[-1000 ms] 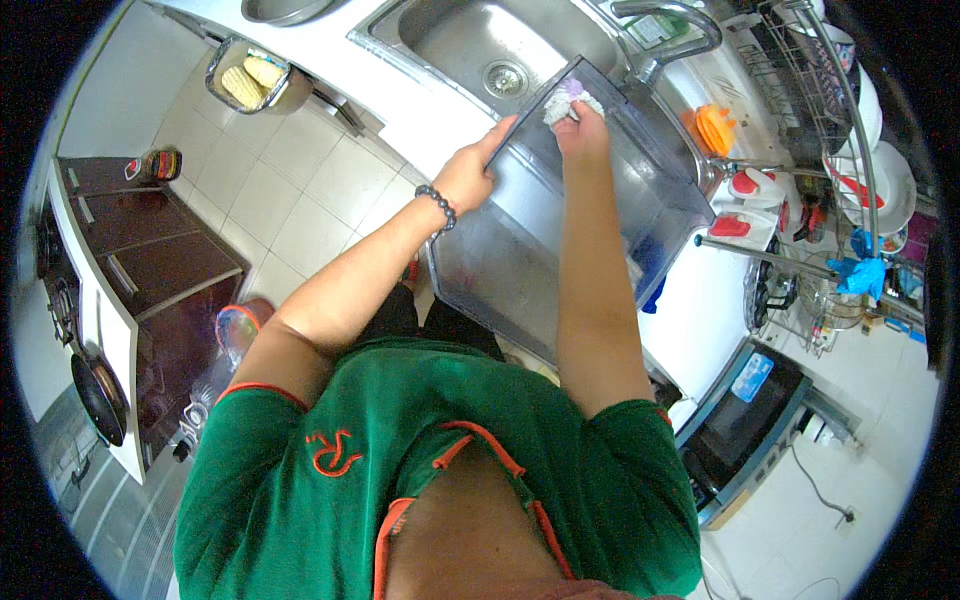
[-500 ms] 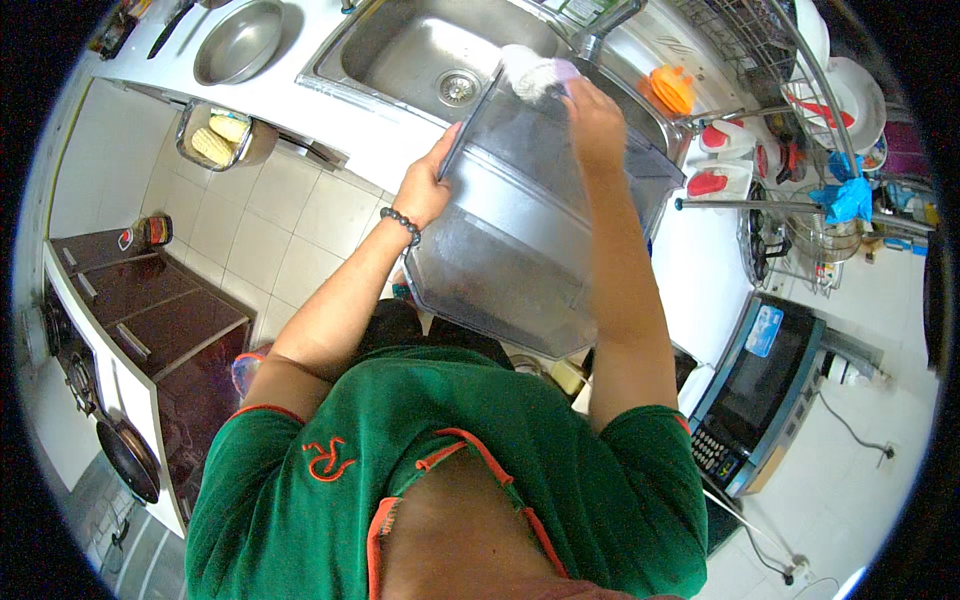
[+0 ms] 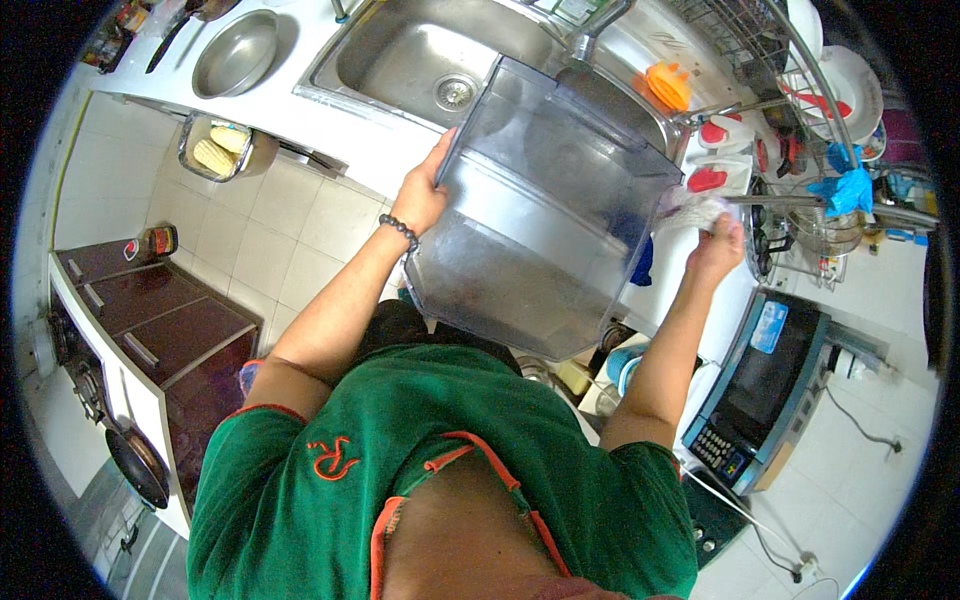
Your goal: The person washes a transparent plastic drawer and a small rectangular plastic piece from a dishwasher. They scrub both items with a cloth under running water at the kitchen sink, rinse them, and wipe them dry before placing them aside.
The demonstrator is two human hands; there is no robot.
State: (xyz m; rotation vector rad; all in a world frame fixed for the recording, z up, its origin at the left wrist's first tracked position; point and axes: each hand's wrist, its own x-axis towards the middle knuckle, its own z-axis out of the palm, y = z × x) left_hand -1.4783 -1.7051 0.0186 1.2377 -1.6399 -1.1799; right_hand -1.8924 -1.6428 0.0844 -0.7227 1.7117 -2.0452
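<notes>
A large translucent grey plastic bin is tilted in front of me, its far end over the edge of the steel sink. My left hand, a dark bead bracelet at its wrist, is closed around the bin's left rim. Off the bin's right side, my right hand pinches a whitish cloth, slightly blurred, which reaches to the bin's right edge.
The faucet rises behind the sink, with an orange item to its right. A steel bowl sits on the left counter. At right stand a dish rack and a microwave. Corn lies in a container at left.
My right hand and the cloth have moved from the bin's far edge, rightward and nearer me, to its right side. My left hand keeps its hold on the rim.
</notes>
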